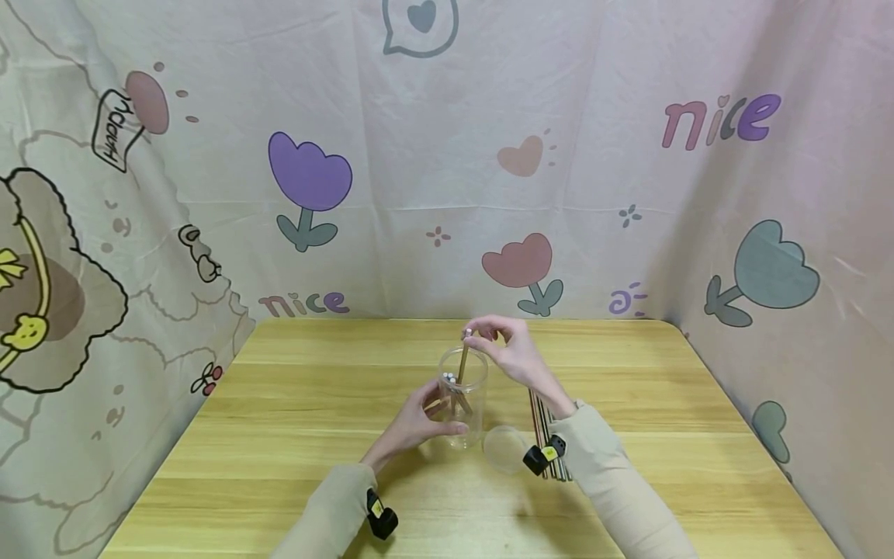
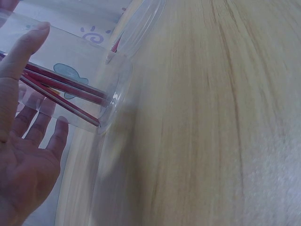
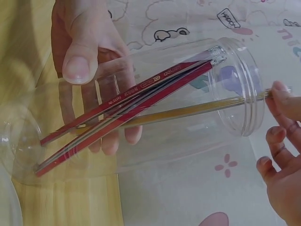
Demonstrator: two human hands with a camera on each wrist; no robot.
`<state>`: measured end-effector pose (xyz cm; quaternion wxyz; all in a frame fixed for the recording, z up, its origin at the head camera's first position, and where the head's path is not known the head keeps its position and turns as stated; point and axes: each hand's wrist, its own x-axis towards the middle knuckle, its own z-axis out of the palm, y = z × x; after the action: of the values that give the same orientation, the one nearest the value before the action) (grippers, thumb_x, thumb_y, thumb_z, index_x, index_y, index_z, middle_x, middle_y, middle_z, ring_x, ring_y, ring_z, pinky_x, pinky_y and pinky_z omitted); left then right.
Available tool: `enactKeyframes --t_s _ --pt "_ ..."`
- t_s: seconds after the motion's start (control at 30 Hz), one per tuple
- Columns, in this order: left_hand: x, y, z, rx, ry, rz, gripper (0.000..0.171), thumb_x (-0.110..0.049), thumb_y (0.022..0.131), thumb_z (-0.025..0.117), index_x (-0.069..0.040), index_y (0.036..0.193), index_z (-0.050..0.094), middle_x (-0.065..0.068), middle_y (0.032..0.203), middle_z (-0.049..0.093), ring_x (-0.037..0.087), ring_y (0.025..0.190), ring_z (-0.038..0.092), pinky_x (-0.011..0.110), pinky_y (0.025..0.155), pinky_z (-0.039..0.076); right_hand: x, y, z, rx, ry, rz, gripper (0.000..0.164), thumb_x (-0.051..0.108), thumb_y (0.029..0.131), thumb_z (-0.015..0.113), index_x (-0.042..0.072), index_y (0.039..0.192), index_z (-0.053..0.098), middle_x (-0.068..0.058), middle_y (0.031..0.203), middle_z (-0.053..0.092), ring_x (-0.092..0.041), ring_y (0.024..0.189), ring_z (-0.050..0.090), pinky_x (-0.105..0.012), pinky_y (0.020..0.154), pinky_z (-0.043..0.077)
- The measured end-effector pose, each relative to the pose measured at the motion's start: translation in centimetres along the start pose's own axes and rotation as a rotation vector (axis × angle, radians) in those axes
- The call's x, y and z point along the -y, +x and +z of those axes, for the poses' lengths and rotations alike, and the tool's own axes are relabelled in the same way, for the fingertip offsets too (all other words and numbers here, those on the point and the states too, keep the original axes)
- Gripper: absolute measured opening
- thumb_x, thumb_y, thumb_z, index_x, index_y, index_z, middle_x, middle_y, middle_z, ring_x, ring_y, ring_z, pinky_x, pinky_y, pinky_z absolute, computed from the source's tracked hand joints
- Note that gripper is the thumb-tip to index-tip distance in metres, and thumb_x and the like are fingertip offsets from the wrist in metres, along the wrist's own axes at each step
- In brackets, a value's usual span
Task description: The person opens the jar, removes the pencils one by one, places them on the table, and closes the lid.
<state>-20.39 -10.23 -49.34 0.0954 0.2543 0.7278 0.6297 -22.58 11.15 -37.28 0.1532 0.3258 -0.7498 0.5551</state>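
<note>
A clear plastic jar (image 1: 473,419) stands upright and open-topped on the table. My left hand (image 1: 414,423) holds its side, thumb in front and fingers behind, as the right wrist view shows. Over the mouth, my right hand (image 1: 513,353) pinches the top end of a yellow pencil (image 3: 197,110) between thumb and fingertips. Most of that pencil's length is inside the jar, slanting down. Several red-and-black striped pencils (image 3: 153,89) lean together in the jar, their silvery ends near the rim.
A round clear lid (image 1: 503,449) lies on the wooden table (image 1: 279,466) just right of the jar. Several more pencils (image 1: 538,415) lie side by side under my right forearm, partly hidden by the sleeve. A printed cloth (image 1: 419,155) hangs behind the table.
</note>
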Motion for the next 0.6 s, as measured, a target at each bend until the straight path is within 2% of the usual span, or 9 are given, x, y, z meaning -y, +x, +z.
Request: enactKeyframes --t_s 0.13,0.2,0.27,0.33,0.5,0.6 --pt "0.0 0.0 0.0 -0.003 0.003 0.003 0.070 -0.012 0.078 0.087 -0.009 0.139 0.053 0.015 0.140 0.059 0.035 0.133 0.054 0.052 0.120 0.040 0.1 0.1 -0.2 -0.054 0.099 -0.031 0.013 -0.011 0.087 0.069 -0.007 0.099 0.071 0.007 0.080 0.068 -0.002 0.072 0.050 -0.013 0.064 0.041" --pt "0.0 0.0 0.0 -0.005 0.010 0.003 0.068 -0.013 0.078 0.087 -0.009 0.137 0.054 0.015 0.139 0.059 0.035 0.133 0.054 0.052 0.120 0.040 0.2 0.1 -0.3 -0.078 0.161 -0.044 0.013 -0.014 0.086 0.067 -0.012 0.099 0.068 0.016 0.086 0.070 0.001 0.073 0.056 -0.010 0.066 0.046" --pt "0.0 0.0 0.0 -0.007 0.015 0.004 0.065 -0.013 0.078 0.087 -0.010 0.136 0.056 0.014 0.138 0.060 0.035 0.133 0.055 0.052 0.120 0.040 0.4 0.2 -0.5 -0.099 0.226 -0.056 0.013 -0.016 0.086 0.066 -0.013 0.099 0.067 0.018 0.092 0.073 0.002 0.077 0.063 -0.010 0.069 0.053" --pt "0.0 0.0 0.0 -0.009 0.017 0.003 0.065 -0.012 0.078 0.087 -0.010 0.135 0.056 0.015 0.138 0.060 0.035 0.133 0.055 0.052 0.120 0.040 0.5 0.2 -0.7 -0.119 0.286 -0.055 0.015 -0.015 0.086 0.066 -0.007 0.098 0.069 0.016 0.093 0.074 0.000 0.081 0.068 -0.012 0.073 0.057" --pt "0.0 0.0 0.0 -0.005 0.008 0.005 0.064 -0.011 0.078 0.086 -0.009 0.135 0.056 0.016 0.139 0.059 0.036 0.132 0.055 0.053 0.119 0.040 0.6 0.1 -1.3 -0.162 0.357 -0.037 0.035 -0.014 0.087 0.066 0.018 0.098 0.073 0.012 0.092 0.076 -0.002 0.081 0.070 -0.013 0.073 0.060" --pt "0.0 0.0 0.0 -0.004 0.004 0.009 0.064 -0.010 0.078 0.086 -0.009 0.135 0.056 0.016 0.139 0.059 0.037 0.132 0.055 0.052 0.119 0.041 0.6 0.1 -1.7 -0.185 0.373 -0.021 0.035 -0.012 0.088 0.067 0.021 0.097 0.073 0.012 0.091 0.076 -0.002 0.083 0.071 -0.015 0.076 0.061"
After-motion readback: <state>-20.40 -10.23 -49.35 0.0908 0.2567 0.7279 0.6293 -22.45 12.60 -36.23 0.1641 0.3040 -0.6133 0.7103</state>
